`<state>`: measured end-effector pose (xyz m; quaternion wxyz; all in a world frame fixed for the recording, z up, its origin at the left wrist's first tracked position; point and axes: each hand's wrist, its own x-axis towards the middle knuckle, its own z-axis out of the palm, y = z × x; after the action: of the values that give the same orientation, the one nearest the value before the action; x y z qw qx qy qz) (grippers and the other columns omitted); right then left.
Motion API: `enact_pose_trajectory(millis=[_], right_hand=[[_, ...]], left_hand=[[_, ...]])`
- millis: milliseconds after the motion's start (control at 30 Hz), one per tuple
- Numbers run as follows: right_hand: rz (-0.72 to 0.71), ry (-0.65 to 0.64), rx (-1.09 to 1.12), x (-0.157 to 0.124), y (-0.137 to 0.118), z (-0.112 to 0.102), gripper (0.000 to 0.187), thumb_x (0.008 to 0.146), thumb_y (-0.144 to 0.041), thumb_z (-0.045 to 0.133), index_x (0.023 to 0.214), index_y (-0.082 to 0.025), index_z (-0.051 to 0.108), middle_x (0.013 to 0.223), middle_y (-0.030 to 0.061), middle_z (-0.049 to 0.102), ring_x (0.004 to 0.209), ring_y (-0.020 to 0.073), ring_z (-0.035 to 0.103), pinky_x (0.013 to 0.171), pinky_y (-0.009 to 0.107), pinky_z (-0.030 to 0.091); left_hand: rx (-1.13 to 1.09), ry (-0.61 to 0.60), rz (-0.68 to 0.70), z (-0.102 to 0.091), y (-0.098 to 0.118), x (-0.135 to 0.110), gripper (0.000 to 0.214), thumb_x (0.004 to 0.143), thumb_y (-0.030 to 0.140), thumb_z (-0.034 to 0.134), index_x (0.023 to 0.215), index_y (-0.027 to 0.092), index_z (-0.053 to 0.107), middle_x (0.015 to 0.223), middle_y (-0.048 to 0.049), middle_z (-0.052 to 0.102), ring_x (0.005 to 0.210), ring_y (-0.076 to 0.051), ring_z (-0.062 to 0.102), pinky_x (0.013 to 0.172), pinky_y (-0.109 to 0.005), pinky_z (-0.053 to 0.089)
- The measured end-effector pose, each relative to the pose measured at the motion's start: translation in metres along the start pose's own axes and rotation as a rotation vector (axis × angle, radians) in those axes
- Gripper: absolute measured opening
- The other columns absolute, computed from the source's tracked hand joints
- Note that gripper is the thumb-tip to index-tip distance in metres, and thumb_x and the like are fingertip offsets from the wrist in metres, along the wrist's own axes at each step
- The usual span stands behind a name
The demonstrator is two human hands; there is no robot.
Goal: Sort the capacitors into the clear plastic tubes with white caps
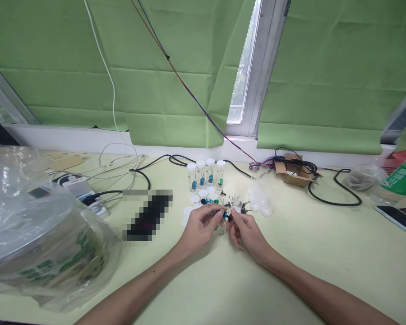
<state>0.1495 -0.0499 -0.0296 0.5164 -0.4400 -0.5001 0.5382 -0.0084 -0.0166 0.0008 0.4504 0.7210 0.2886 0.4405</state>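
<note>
My left hand (203, 224) is closed in a pinch on a small blue piece (224, 215). Close beside it, my right hand (248, 232) pinches a small black piece (230, 217), which meets or nearly meets the blue one. Behind the hands stand several clear tubes (200, 174) with white caps, with small blue or green figures inside. Loose white caps (203, 193) and tiny dark parts (245, 208) lie around the fingertips, partly hidden by them. An uncapped clear tube (240, 193) stands just beyond my right hand.
Clear round pieces (257, 198) are heaped right of the tubes. A large plastic-wrapped tub (47, 239) fills the left side, near a power strip (84, 194). At the back right are a cardboard box (296, 174) with cables, a green-labelled bottle (401, 180) and a phone (399, 221).
</note>
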Motion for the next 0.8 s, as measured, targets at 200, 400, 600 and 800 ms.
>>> enact_pose_trajectory(millis=[200, 400, 600, 800], right_hand=[[-0.082, 0.034, -0.073, -0.001, -0.004, 0.001, 0.042, 0.091, -0.059, 0.047, 0.082, -0.019, 0.053, 0.045, -0.007, 0.05, 0.032, 0.0065, 0.04, 0.033, 0.017, 0.03], [-0.218, 0.038, -0.175, -0.009, -0.008, 0.003, 0.026, 0.091, -0.044, 0.057, 0.102, -0.022, 0.048, 0.057, -0.0076, 0.052, 0.042, 0.0083, 0.044, 0.044, 0.02, 0.037], [-0.25, 0.046, -0.263, -0.009, -0.007, 0.002, 0.023, 0.093, -0.043, 0.052, 0.099, -0.021, 0.048, 0.058, -0.006, 0.052, 0.043, 0.0099, 0.044, 0.044, 0.022, 0.036], [-0.246, 0.056, -0.27, -0.009, -0.006, 0.002, 0.022, 0.094, -0.043, 0.05, 0.097, -0.021, 0.049, 0.056, -0.0065, 0.051, 0.043, 0.0093, 0.042, 0.044, 0.022, 0.035]], left_hand=[[-0.056, 0.043, -0.068, -0.001, 0.001, 0.003, 0.028, 0.092, 0.036, 0.054, 0.101, 0.014, 0.07, 0.087, -0.0059, 0.069, 0.07, -0.015, 0.066, 0.073, -0.026, 0.052], [-0.074, 0.095, -0.113, -0.001, 0.005, 0.005, 0.029, 0.09, 0.039, 0.058, 0.099, 0.015, 0.07, 0.094, -0.008, 0.072, 0.077, -0.018, 0.068, 0.076, -0.028, 0.053], [-0.091, 0.08, -0.112, -0.001, 0.003, 0.006, 0.03, 0.089, 0.041, 0.058, 0.101, 0.016, 0.068, 0.093, -0.0071, 0.07, 0.07, -0.016, 0.066, 0.072, -0.029, 0.054], [-0.061, 0.042, -0.107, -0.001, 0.005, 0.005, 0.027, 0.092, 0.04, 0.053, 0.096, 0.017, 0.065, 0.079, -0.0024, 0.064, 0.066, -0.014, 0.062, 0.067, -0.026, 0.05]])
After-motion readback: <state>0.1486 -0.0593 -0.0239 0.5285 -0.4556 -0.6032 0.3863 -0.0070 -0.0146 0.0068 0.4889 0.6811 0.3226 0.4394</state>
